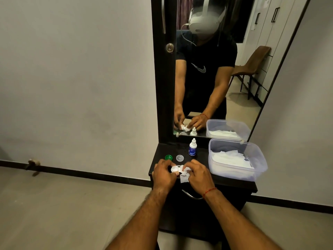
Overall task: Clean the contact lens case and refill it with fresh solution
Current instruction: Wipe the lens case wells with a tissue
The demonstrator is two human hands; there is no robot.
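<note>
Fingers come first: those of my left hand (163, 173) are pinched on the left end of the white contact lens case (175, 168), steadying it, while those of my right hand (197, 173) are closed on a crumpled white tissue (184, 175) pressed into the case's right well. Both hands meet over the front edge of a small dark dresser top (232, 181), the case held between them just above it.

Moving outward from the hands: at eleven o'clock lies a green cap (168, 157), and at twelve o'clock a clear cap (179, 157), both off the case and resting open side up. Just past the clear cap, toward one o'clock, a small solution bottle (192, 147) stands upright with its white cap on. At two to three o'clock sits a clear plastic tub (259, 159) holding more white tissues. A mirror (216, 69) rises behind, repeating the scene.

I judge that the wiping step is in hand, with the refill not yet begun. The next move would call for putting down the tissue, setting the case flat, uncapping the bottle, and filling each well before screwing the caps back on.
</note>
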